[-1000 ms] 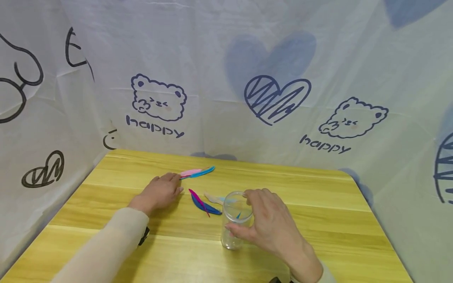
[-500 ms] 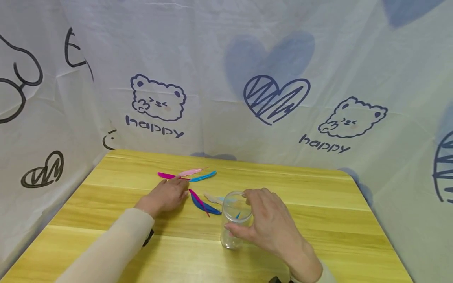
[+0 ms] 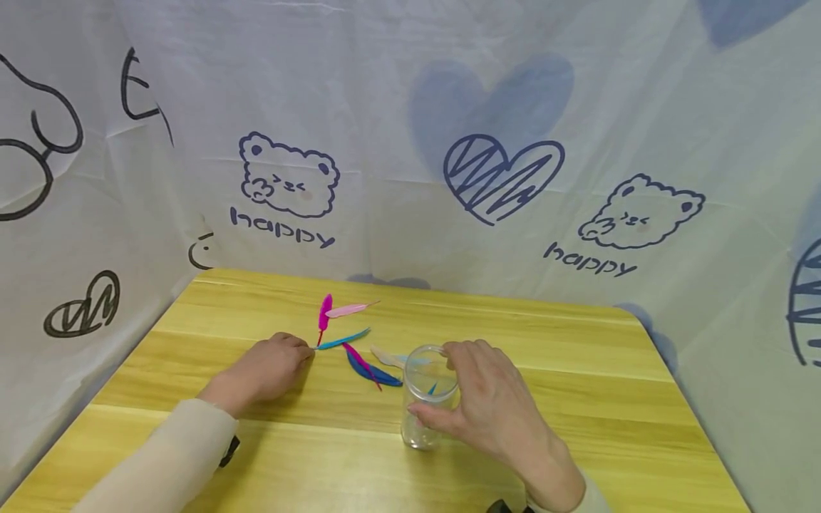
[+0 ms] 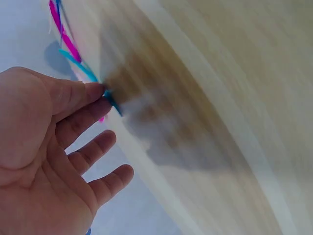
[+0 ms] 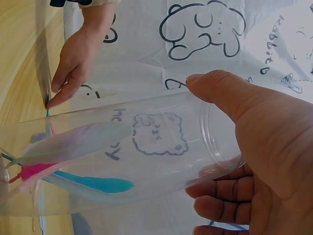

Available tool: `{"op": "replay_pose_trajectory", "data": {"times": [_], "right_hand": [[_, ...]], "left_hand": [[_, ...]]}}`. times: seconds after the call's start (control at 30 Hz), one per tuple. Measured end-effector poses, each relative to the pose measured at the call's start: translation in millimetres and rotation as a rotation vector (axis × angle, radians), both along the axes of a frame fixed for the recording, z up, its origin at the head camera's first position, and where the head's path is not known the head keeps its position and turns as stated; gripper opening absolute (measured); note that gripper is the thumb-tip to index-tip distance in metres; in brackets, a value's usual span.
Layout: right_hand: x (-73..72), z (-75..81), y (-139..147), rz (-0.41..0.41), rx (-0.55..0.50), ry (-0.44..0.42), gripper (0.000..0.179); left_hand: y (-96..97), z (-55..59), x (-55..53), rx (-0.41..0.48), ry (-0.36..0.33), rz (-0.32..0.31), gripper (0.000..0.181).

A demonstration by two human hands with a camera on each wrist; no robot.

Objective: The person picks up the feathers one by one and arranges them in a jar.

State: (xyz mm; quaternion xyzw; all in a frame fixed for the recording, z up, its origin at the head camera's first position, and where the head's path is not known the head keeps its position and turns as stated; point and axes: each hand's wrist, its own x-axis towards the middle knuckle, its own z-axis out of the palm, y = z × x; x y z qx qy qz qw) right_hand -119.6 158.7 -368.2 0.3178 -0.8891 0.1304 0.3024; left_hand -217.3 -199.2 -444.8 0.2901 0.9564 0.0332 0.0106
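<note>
My left hand (image 3: 266, 372) pinches the quill end of a turquoise feather (image 3: 344, 339) between thumb and index finger; in the left wrist view the turquoise feather (image 4: 80, 64) runs up from the fingertips while the other fingers spread loosely. My right hand (image 3: 497, 410) grips a clear plastic jar (image 3: 415, 426) near its open rim, thumb on one side and fingers on the other. The jar stands upright on the table. Through its wall in the right wrist view show a pale feather (image 5: 83, 139) and a bright blue feather (image 5: 98, 183).
Beyond the left hand lie a magenta feather (image 3: 325, 313) and a light pink feather (image 3: 346, 311). Between hand and jar, another magenta feather (image 3: 359, 362) crosses a dark blue feather (image 3: 378, 375). A beige feather (image 3: 383, 358) lies behind the jar. Printed white cloth (image 3: 398, 235) hangs behind the wooden table (image 3: 577, 356).
My left hand has drawn back toward the left and nearer, bringing the turquoise feather's quill along. The farther magenta feather has swung round from lying sideways. The right hand and jar stay put.
</note>
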Motion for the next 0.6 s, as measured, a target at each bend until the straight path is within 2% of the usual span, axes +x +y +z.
{"op": "replay_pose_trajectory", "data": {"times": [0.1, 0.2, 0.37, 0.6], "right_hand": [[-0.6, 0.2, 0.2, 0.005, 0.001, 0.006, 0.078], [-1.2, 0.5, 0.4, 0.006, 0.004, 0.005, 0.078], [-1.8, 0.6, 1.0, 0.012, -0.002, -0.003, 0.078], [-1.4, -0.4, 0.0, 0.018, -0.010, -0.017, 0.079]], "left_hand": [[-3.6, 2.2, 0.7, 0.023, 0.001, 0.034, 0.013], [-3.2, 4.1, -2.0, 0.053, 0.036, 0.069, 0.007], [7.4, 5.3, -13.4, 0.051, 0.080, 0.115, 0.005], [27.5, 7.3, -28.4, 0.002, 0.027, 0.181, 0.006]]}}
